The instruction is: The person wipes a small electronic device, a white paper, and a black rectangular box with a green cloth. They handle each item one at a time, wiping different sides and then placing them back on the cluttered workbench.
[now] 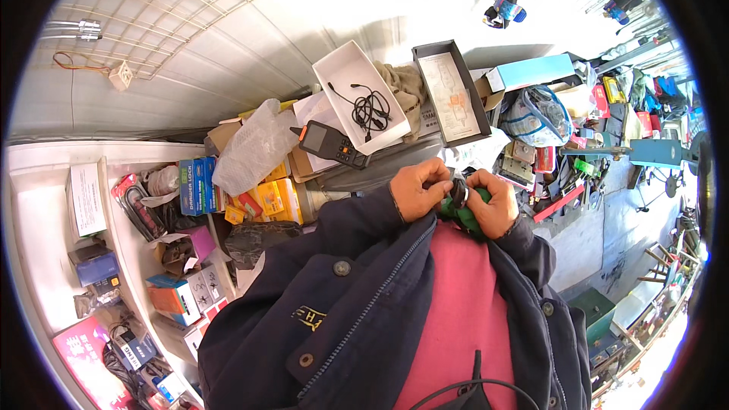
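Just in front of my chest, my left hand and my right hand are close together, thumbs and fingers pinched. Between them is a small black piece with a silvery rim; its exact kind I cannot make out. A dark green thing hangs under it, partly hidden by my right hand. Ahead and to the left lies a black handheld device with a screen, orange buttons and a stubby top. Beside it, a white open box holds coiled black cables.
A black-edged box with a printed sheet in it lies ahead. Bubble wrap and yellow boxes are heaped left of my hands. White shelves with boxes stand far left. A blue-white bag and a grey-blue vise are to the right.
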`<state>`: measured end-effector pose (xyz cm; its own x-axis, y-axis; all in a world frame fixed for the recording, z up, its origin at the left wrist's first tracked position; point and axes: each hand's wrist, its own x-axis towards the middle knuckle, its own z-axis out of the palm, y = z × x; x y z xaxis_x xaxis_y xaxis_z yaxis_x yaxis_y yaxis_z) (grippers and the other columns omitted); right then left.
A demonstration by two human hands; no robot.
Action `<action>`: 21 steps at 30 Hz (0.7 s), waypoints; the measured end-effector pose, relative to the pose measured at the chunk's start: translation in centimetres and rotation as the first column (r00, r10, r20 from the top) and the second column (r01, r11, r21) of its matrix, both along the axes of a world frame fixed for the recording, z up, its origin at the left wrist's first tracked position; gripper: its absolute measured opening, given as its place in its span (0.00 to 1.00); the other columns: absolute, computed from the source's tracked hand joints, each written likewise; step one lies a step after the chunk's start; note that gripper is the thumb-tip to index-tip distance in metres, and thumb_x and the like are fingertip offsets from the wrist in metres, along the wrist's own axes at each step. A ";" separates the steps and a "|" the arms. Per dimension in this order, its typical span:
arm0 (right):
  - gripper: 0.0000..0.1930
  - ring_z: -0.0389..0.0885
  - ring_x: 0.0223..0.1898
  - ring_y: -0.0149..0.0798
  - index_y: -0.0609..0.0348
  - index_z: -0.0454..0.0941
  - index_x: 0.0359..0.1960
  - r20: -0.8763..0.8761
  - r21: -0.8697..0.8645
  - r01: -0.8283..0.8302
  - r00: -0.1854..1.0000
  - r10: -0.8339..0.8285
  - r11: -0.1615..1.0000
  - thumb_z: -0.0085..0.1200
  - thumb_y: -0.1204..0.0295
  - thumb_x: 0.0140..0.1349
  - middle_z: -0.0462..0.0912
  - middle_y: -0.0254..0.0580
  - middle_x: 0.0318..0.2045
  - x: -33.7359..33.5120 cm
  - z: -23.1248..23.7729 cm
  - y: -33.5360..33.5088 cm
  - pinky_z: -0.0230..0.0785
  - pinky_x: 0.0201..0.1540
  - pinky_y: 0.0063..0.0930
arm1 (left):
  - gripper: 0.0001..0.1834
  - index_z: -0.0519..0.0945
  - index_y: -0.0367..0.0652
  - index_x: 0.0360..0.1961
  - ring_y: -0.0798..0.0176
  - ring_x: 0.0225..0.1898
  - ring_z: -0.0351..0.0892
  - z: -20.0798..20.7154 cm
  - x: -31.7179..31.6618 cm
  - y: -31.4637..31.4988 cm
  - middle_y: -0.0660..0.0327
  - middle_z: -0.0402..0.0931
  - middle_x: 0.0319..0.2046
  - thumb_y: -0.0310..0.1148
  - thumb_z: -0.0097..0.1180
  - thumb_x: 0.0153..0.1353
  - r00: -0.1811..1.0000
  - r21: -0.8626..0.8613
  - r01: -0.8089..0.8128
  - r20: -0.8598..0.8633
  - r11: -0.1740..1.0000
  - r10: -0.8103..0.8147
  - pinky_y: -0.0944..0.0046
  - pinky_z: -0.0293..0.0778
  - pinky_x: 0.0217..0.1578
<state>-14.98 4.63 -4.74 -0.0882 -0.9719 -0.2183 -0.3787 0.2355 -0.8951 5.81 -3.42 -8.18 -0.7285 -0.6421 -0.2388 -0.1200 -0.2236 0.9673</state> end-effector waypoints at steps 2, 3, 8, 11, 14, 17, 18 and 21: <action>0.07 0.83 0.28 0.33 0.63 0.82 0.36 0.018 -0.001 0.000 1.000 0.000 1.000 0.59 0.72 0.63 0.84 0.44 0.24 -0.1 -0.2 -0.1 0.75 0.34 0.31 | 0.06 0.76 0.38 0.43 0.70 0.31 0.81 0.0 -0.3 0.0 0.60 0.81 0.31 0.30 0.55 0.72 1.000 -0.147 -0.014 0.002 0.989 0.014 0.66 0.75 0.33; 0.06 0.83 0.28 0.33 0.63 0.82 0.35 0.023 -0.006 -0.002 1.000 0.002 1.000 0.59 0.72 0.63 0.84 0.44 0.24 -0.2 -0.3 -0.1 0.75 0.34 0.31 | 0.06 0.76 0.38 0.43 0.70 0.30 0.80 0.0 -0.5 0.0 0.59 0.81 0.30 0.30 0.54 0.71 1.000 -0.222 -0.015 0.000 0.975 0.015 0.65 0.74 0.33; 0.07 0.84 0.28 0.34 0.63 0.82 0.32 -0.011 0.031 -0.015 1.000 0.015 0.999 0.59 0.70 0.62 0.83 0.46 0.23 -0.7 -1.3 -0.2 0.75 0.34 0.33 | 0.06 0.76 0.37 0.41 0.69 0.26 0.76 0.4 -0.9 0.0 0.57 0.79 0.28 0.28 0.54 0.68 0.996 -0.342 0.015 0.093 0.940 0.017 0.63 0.71 0.30; 0.08 0.82 0.28 0.34 0.64 0.82 0.32 -0.091 0.070 -0.028 0.995 0.034 0.997 0.59 0.70 0.61 0.82 0.46 0.23 -0.9 -1.8 -0.2 0.74 0.34 0.33 | 0.04 0.77 0.37 0.39 0.71 0.26 0.74 0.5 -0.9 0.2 0.58 0.77 0.26 0.28 0.55 0.68 0.986 -0.317 0.014 0.162 0.948 0.040 0.64 0.70 0.29; 0.08 0.79 0.28 0.31 0.65 0.81 0.32 -0.089 0.078 -0.058 0.994 0.065 0.995 0.59 0.71 0.61 0.81 0.42 0.24 -1.1 -2.0 -0.3 0.73 0.35 0.31 | 0.04 0.77 0.38 0.38 0.73 0.27 0.73 0.3 -1.0 0.4 0.61 0.76 0.25 0.27 0.55 0.67 0.984 -0.281 -0.008 0.171 0.960 0.058 0.67 0.70 0.29; 0.07 0.78 0.28 0.31 0.65 0.80 0.33 -0.024 0.046 -0.080 0.996 0.081 0.996 0.59 0.72 0.61 0.81 0.43 0.24 -1.2 -2.0 -0.5 0.73 0.35 0.31 | 0.04 0.77 0.38 0.40 0.74 0.27 0.74 -0.1 -1.3 0.4 0.64 0.76 0.25 0.26 0.56 0.66 0.995 -0.169 -0.055 0.077 0.984 0.069 0.68 0.71 0.30; 0.07 0.78 0.29 0.30 0.65 0.80 0.33 -0.002 0.035 -0.079 0.997 0.079 0.996 0.58 0.72 0.61 0.82 0.43 0.25 -1.1 -1.9 -0.6 0.73 0.35 0.30 | 0.05 0.77 0.38 0.41 0.74 0.27 0.76 -0.1 -1.3 0.4 0.64 0.78 0.25 0.27 0.56 0.66 0.995 -0.113 -0.087 0.033 0.990 0.091 0.68 0.72 0.30; 0.07 0.78 0.29 0.29 0.65 0.80 0.33 0.061 0.028 -0.047 0.997 0.046 0.998 0.58 0.72 0.62 0.82 0.41 0.25 -0.9 -1.7 -0.7 0.72 0.35 0.29 | 0.07 0.76 0.38 0.44 0.72 0.30 0.80 0.0 -1.2 0.5 0.61 0.81 0.27 0.26 0.56 0.66 0.989 -0.129 -0.117 0.073 0.985 0.127 0.68 0.74 0.32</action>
<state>-15.93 3.91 -6.48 -0.0290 -0.9677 -0.2503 -0.3353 0.2453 -0.9096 4.60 -2.95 -8.14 -0.6247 -0.7530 -0.2066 -0.1781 -0.1202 0.9766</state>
